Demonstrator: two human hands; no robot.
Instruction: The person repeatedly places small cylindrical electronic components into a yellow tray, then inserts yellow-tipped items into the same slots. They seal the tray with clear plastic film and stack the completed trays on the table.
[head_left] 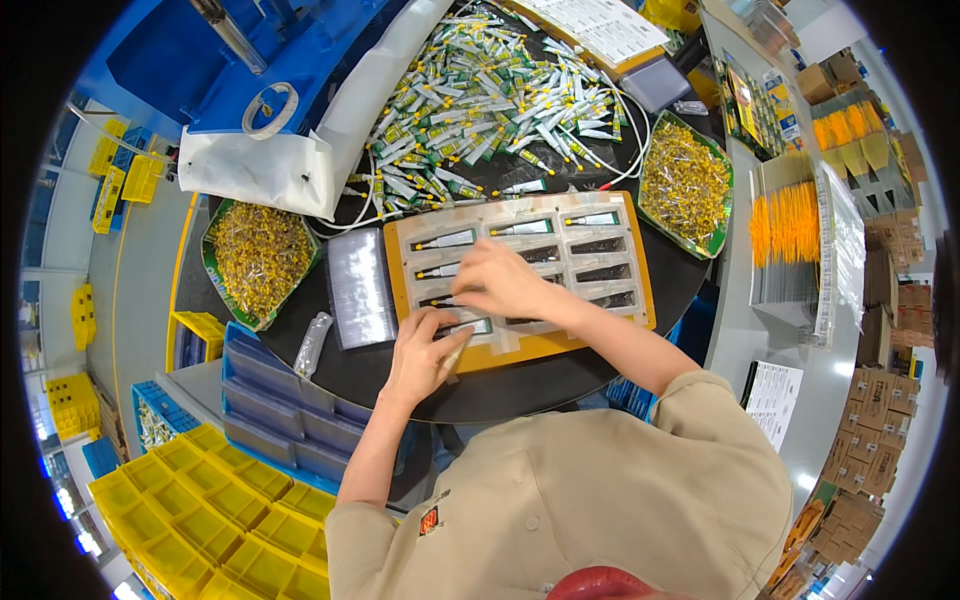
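A clear plastic blister tray (pixel 552 254) lies on an orange board (pixel 500 355) in front of me. Small white and green tubes (pixel 522 228) with yellow tips fill its top row and part of the left column; several other slots look dark. My left hand (pixel 422 348) has its fingers bent around a small tube (pixel 478 326) in the lower left slot, its tip end hidden under them. Over the left column, my right hand (pixel 505 282) is closed in a pinch. Its own fingers hide whatever is between them.
Beyond the tray is a large heap of loose tubes (pixel 480 100). Green-edged trays of small yellow pieces stand left (pixel 262 262) and right (pixel 686 182). Stacked clear plastic sheets (pixel 362 290) lie left of the board. A white cable (pixel 640 130) loops behind. Yellow bins (pixel 190 510) stand lower left.
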